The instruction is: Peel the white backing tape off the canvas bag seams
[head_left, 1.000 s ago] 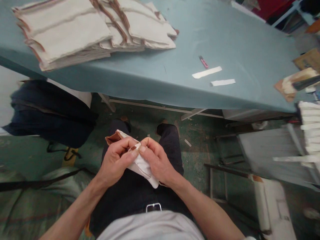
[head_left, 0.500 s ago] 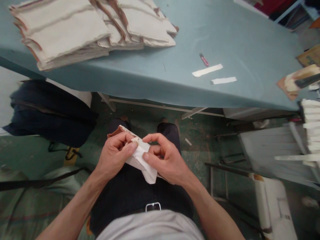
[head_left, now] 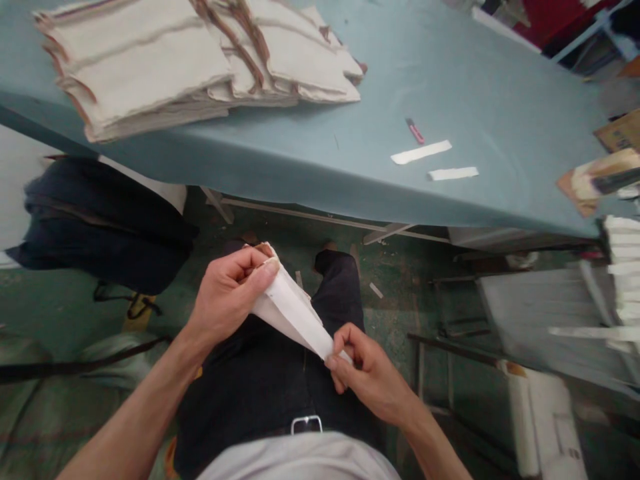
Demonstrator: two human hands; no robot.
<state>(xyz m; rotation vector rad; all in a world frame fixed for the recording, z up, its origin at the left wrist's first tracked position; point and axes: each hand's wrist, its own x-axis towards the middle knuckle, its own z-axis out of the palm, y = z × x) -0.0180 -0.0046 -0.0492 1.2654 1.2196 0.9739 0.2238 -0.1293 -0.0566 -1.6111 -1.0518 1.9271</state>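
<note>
Over my lap I hold a white strip of cloth (head_left: 293,312) stretched between both hands. My left hand (head_left: 227,297) pinches its upper end, where a brown edge shows between thumb and fingers. My right hand (head_left: 367,370) pinches the lower end, down near my belt buckle (head_left: 306,424). The strip runs taut and diagonal from upper left to lower right, above my dark trousers.
A blue-covered table (head_left: 500,100) stands ahead, with stacks of beige cloth pieces with brown edging (head_left: 165,60) at the left. On it lie two white strips (head_left: 421,152), a small pink object (head_left: 415,131) and cardboard (head_left: 595,175) at the right. A dark bag (head_left: 95,230) sits on the floor at the left.
My right hand has slid down and to the right along the cloth, pulling it out from a bunched fold into a straight strip. My left hand kept its hold and rose slightly.
</note>
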